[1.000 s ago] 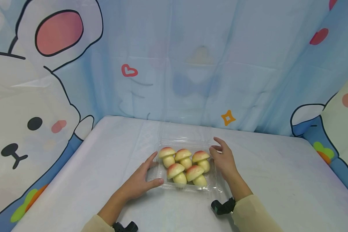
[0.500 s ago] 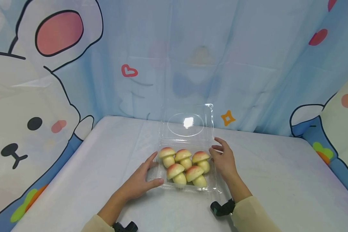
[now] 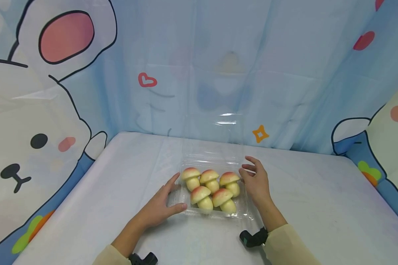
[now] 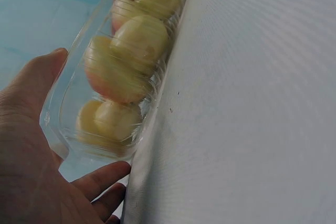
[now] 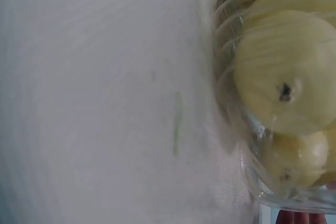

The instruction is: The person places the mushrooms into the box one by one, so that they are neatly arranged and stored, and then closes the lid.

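A clear plastic clamshell box (image 3: 243, 211) sits on the white-covered table. Several mushroom-shaped pieces (image 3: 210, 178) lie inside, with pale yellow stems and red-tinged caps. The box's transparent lid (image 3: 213, 134) is raised at the back, its outline faint. My left hand (image 3: 160, 206) spreads along the box's left side, thumb at the front corner; in the left wrist view, the thumb tip touches the rim and the other fingers extend beneath the corner. My right hand (image 3: 256, 182) rests at the right edge, fingers loosely bent. In the right wrist view only fingertips (image 5: 301, 217) show beyond the box.
White cloth (image 3: 318, 206) covers the table around the box. Behind it hangs a blue cartoon-printed curtain (image 3: 285, 73), close to the raised lid. Black wrist cameras (image 3: 253, 238) are strapped below both hands.
The clear lid, hardly visible a second ago, showed tilted up with a bright glare half a second ago; its angle and reflections have since shifted. Hands and mushroom pieces stay in place.
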The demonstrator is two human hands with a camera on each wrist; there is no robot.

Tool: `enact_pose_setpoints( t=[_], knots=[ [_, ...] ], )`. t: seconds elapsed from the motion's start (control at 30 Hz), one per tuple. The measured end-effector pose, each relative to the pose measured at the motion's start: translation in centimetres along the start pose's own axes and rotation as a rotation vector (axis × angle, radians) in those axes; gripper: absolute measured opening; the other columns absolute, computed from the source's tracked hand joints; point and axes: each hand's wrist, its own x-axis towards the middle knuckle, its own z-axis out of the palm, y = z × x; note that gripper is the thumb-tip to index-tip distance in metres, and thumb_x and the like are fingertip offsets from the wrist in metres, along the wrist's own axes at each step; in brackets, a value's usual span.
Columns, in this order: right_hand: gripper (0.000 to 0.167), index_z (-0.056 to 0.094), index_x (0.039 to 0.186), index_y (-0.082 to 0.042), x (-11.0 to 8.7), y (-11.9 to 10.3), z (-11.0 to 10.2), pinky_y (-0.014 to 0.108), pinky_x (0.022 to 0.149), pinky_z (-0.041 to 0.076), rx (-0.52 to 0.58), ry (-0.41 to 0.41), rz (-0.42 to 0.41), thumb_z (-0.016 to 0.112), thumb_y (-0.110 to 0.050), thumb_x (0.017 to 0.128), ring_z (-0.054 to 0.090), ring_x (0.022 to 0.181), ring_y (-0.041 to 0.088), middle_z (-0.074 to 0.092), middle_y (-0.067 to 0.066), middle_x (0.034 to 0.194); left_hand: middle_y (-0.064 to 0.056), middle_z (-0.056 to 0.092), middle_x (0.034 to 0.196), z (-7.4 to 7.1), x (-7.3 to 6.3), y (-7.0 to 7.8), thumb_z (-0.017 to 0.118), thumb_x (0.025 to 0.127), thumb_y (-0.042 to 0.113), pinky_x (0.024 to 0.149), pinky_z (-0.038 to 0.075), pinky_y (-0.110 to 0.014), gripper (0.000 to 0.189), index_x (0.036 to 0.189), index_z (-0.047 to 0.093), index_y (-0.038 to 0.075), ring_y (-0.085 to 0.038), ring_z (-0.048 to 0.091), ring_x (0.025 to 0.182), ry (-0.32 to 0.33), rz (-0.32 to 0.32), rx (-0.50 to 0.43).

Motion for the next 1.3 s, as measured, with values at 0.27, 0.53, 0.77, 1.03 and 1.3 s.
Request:
enact_pose_setpoints(
  t=[0.27,0.53,0.77,1.03,1.3],
  knots=[
    [0.052,0.045,0.152,-0.011,0.04,0.12,0.06,0.014,0.075,0.053,0.025,0.028,-0.013,0.059,-0.009,0.103,0.062,0.112,0.027,0.058,0.020,0.135,-0.009,0.055,0.153,0.02,-0.03,-0.07,0.076,0.092,0.044,0.122,0.025,-0.064,0.096,0.167,0.018,0.027,-0.032,0.038,0.151,0.003,-0.008,0.002],
    [0.049,0.046,0.149,-0.009,-0.02,0.48,0.24,0.017,0.075,0.055,0.081,0.041,-0.013,0.059,-0.006,0.102,0.061,0.097,0.010,0.059,0.018,0.133,-0.010,0.054,0.153,0.02,-0.02,-0.13,0.075,0.092,0.044,0.120,0.026,-0.066,0.095,0.167,0.019,0.028,-0.034,0.039,0.150,-0.002,-0.009,-0.004],
    [0.044,0.048,0.145,-0.008,-0.32,0.44,0.32,0.017,0.076,0.055,0.120,0.048,-0.041,0.057,-0.004,0.103,0.063,0.102,0.020,0.060,0.018,0.131,-0.011,0.054,0.154,-0.05,0.03,-0.02,0.075,0.093,0.042,0.120,0.026,-0.066,0.094,0.167,0.018,0.028,-0.034,0.038,0.151,-0.002,-0.011,0.001],
    [0.035,0.053,0.140,-0.006,-0.42,0.60,0.44,0.016,0.073,0.055,0.110,0.100,-0.076,0.050,-0.003,0.105,0.064,0.098,0.015,0.062,0.017,0.124,-0.012,0.053,0.154,-0.07,0.08,0.24,0.075,0.093,0.041,0.121,0.025,-0.066,0.095,0.167,0.018,0.024,-0.035,0.037,0.152,0.002,-0.011,0.008],
    [0.033,0.057,0.136,-0.010,-0.90,0.91,-0.06,0.016,0.076,0.055,0.046,0.097,-0.055,0.038,-0.009,0.109,0.064,0.099,0.013,0.064,0.016,0.126,-0.012,0.053,0.154,0.02,0.09,0.23,0.075,0.093,0.039,0.122,0.025,-0.064,0.095,0.167,0.017,0.025,-0.034,0.036,0.152,0.001,-0.014,0.011]
  ],
)
